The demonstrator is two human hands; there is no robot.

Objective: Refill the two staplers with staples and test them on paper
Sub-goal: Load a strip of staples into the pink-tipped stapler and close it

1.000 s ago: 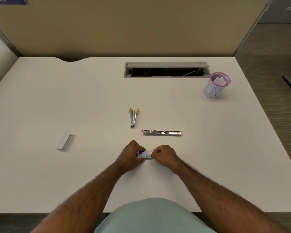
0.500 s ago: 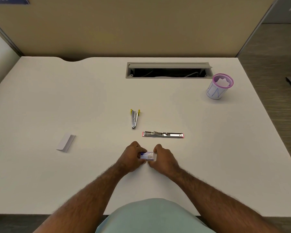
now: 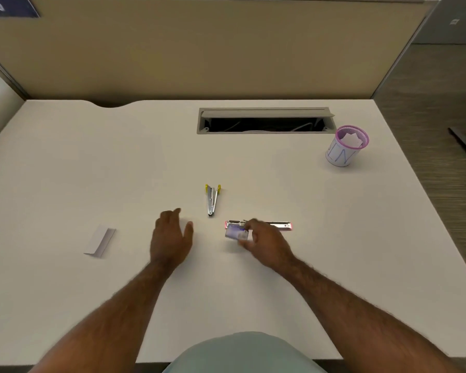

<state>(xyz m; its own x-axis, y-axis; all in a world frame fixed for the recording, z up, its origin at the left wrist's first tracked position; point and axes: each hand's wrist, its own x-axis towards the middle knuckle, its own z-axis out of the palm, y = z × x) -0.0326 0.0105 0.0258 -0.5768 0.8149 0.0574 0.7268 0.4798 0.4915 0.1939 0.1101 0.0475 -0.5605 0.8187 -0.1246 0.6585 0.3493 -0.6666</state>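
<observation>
A small yellow-tipped stapler (image 3: 212, 200) lies half open at the middle of the white desk (image 3: 65, 170). To its right a pink-edged stapler (image 3: 276, 225) lies opened out flat. My right hand (image 3: 267, 242) holds a small blue-and-white staple box (image 3: 236, 233) just in front of the pink stapler's left end. My left hand (image 3: 171, 238) hovers over the desk, fingers relaxed and empty, below and left of the yellow stapler. A folded slip of white paper (image 3: 100, 242) lies at the left.
A pink mesh cup (image 3: 346, 146) with paper in it stands at the back right. A cable slot (image 3: 264, 122) with its lid raised is set in the desk's rear. A beige partition rises behind the desk.
My left hand has let go of the staple box and moved left and forward. My right hand has carried the box forward and to the right, up to the pink stapler.
</observation>
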